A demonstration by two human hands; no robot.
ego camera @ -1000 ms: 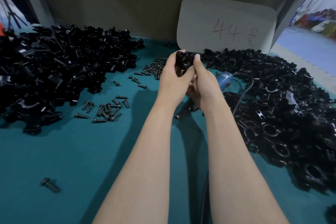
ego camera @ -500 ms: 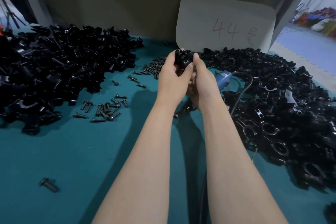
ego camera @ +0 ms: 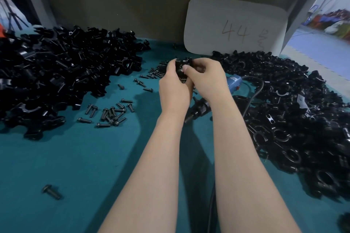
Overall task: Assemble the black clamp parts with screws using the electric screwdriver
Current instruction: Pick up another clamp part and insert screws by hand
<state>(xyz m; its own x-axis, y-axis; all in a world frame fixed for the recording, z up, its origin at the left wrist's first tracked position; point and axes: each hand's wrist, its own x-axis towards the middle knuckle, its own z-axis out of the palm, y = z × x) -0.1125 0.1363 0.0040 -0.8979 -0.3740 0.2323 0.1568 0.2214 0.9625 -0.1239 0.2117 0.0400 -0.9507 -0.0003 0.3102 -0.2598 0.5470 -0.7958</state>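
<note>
One teal table top (ego camera: pixel 75 157): the widest bare stretch lies below and to the left of the left hand (ego camera: pixel 173 85), toward the person. A back wall closes the far edge just beyond both hands, so open room is nearward and leftward.
Left pile of clamp parts (ego camera: pixel 56 73): far to the left of the left hand, heaped open half-shells. These look like unassembled stock, so much work seems left.
Right pile of clamps (ego camera: pixel 284 109): to the right of the right hand (ego camera: pixel 206 77), running down alongside that forearm. Many show closed rings, so I judge these finished. The pile crowds that side, and an elbow swung outward would meet it.
Grey card (ego camera: pixel 234 24): marked "44", leaning on the wall beyond the right hand.
Left hand: fingers curled round the clamp piece (ego camera: pixel 182 64) from the left.
Right hand: thumb and bent fingers pinch the same piece from the right.
Electric screwdriver (ego camera: pixel 233 82): lies untouched on the table just beside the right wrist, black nose pointing toward the person. Its cord (ego camera: pixel 256 96) loops against the right pile.
Held clamp piece: sits between the fingertips of both hands. Whether a screw is seated in it I cannot tell, and driving seems not yet begun.
Screws (ego camera: pixel 111 111): a loose scatter left of the left forearm, with more just beyond the left hand's fingers. One lone screw (ego camera: pixel 51 192) lies well down-left.
</note>
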